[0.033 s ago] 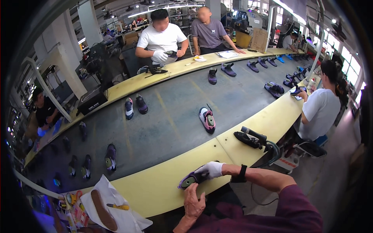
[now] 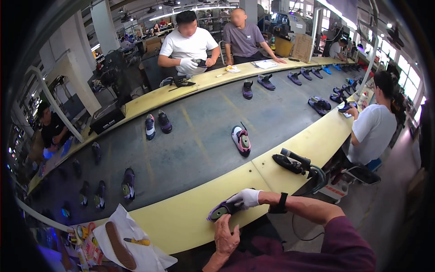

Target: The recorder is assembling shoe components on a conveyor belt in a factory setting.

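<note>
A dark purple sneaker (image 2: 234,207) with a green insole is held at the near edge of the yellow bench (image 2: 195,224). My right hand (image 2: 247,198), in a white glove, grips its upper from above and covers much of that end. My bare left hand (image 2: 225,235) comes up from below, its fingertips on the rim of the shoe's opening beside the insole. The thumb of that hand stands apart from the shoe.
A black iron (image 2: 292,162) with a hose lies to the right on the bench. At lower left a brown sole (image 2: 118,245) rests on white paper. Beyond runs a grey conveyor belt (image 2: 190,131) carrying several sneakers, one with pink lining (image 2: 241,139). Co-workers sit across and at right.
</note>
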{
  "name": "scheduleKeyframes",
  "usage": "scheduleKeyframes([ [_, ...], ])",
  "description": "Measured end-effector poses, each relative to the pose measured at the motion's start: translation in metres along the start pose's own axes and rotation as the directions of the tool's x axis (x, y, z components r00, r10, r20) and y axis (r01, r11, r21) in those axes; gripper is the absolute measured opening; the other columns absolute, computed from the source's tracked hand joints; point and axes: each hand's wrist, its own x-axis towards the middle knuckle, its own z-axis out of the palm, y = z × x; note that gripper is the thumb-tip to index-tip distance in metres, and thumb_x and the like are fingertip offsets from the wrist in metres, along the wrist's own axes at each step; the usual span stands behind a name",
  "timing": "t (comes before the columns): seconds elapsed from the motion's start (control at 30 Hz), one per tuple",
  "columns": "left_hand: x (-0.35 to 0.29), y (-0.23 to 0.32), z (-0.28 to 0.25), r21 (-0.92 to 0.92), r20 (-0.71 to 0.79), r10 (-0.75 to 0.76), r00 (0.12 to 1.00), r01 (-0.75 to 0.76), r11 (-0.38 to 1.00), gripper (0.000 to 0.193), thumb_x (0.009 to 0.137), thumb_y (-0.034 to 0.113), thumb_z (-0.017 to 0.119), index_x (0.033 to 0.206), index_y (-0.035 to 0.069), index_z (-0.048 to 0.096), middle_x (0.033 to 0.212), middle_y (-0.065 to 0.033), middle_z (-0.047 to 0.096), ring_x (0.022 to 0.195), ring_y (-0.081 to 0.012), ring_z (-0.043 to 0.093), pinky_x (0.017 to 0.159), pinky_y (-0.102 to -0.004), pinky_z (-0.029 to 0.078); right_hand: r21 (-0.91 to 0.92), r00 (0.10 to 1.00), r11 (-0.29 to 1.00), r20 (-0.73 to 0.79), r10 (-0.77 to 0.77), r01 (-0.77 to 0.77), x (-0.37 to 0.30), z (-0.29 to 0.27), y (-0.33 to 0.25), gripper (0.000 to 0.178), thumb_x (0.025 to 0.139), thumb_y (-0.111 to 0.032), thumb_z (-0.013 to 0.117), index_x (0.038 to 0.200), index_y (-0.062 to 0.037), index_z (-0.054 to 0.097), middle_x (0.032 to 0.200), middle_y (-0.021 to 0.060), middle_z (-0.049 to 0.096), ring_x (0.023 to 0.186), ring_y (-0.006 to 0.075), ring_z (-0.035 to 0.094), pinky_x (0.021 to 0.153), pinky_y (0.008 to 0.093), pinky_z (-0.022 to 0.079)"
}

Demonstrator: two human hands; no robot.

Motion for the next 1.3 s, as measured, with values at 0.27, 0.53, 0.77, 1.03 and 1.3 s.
scheduleKeyframes([
  [0.27, -0.003, -0.016, 0.013, 0.02, 0.053, 0.074, 0.996, -0.076, 0.997, 0.037, 0.082, 0.007, 0.077, 0.118, 0.002, 0.069, 0.12, -0.0169, 0.069, 0.117, -0.039, 0.064, 0.105, -0.0495, 0.051, 0.063, 0.959, 0.96, 0.09, 0.268, -0.274, 0.002, -0.021, -0.033, 0.046, 0.099, -0.022, 0.077, 0.143, -0.0131, 0.072, 0.087, 0.0073, 0.08, 0.068, 0.0176, 0.072, 0.07, 0.0345, 0.061],
  [0.53, -0.01, -0.01, 0.004, -0.012, 0.141, 0.161, 0.977, -0.161, 0.987, 0.028, 0.081, 0.006, 0.078, 0.109, 0.005, 0.074, 0.121, -0.0118, 0.07, 0.117, -0.0355, 0.065, 0.106, -0.0477, 0.053, -0.24, 0.99, 0.962, -0.027, -0.137, 0.127, -0.007, -0.01, -0.032, 0.05, 0.091, -0.031, 0.081, 0.137, -0.0127, 0.073, 0.112, 0.0185, 0.08, 0.096, 0.0338, 0.078, 0.086, 0.0434, 0.061],
  [0.77, 0.004, -0.017, -0.023, -0.132, 0.236, 0.2, 0.951, -0.172, 0.976, 0.022, 0.086, 0.005, 0.076, 0.108, 0.004, 0.074, 0.122, -0.0148, 0.072, 0.119, -0.0368, 0.068, 0.109, -0.0466, 0.053, -0.507, 1.0, 0.862, 0.012, 0.0, 0.006, -0.009, 0.0, -0.049, 0.054, 0.09, -0.033, 0.083, 0.134, -0.0096, 0.061, 0.109, 0.0216, 0.076, 0.104, 0.0435, 0.075, 0.087, 0.0517, 0.059],
  [1.03, 0.071, -0.06, -0.02, 0.02, 0.075, 0.397, 0.915, -0.399, 0.917, 0.045, 0.083, 0.019, 0.082, 0.121, 0.005, 0.063, 0.118, -0.0165, 0.064, 0.101, -0.0376, 0.066, 0.09, -0.0482, 0.053, -0.517, 0.999, 0.856, -0.034, -0.013, -0.007, -0.008, 0.002, -0.054, 0.049, 0.091, -0.031, 0.082, 0.13, -0.0107, 0.061, 0.11, 0.0201, 0.075, 0.1, 0.0436, 0.074, 0.083, 0.0528, 0.059],
  [1.3, 0.078, -0.093, 0.002, -0.022, 0.017, 0.475, 0.88, -0.475, 0.88, 0.055, 0.07, 0.023, 0.085, 0.113, 0.007, 0.054, 0.104, -0.0135, 0.059, 0.093, -0.0352, 0.061, 0.091, -0.0505, 0.047, -0.626, 0.948, 0.75, -0.054, -0.314, 0.213, 0.007, 0.021, -0.045, 0.041, 0.082, -0.027, 0.085, 0.106, -0.0035, 0.062, 0.092, 0.0169, 0.07, 0.085, 0.0395, 0.074, 0.074, 0.0485, 0.058],
])
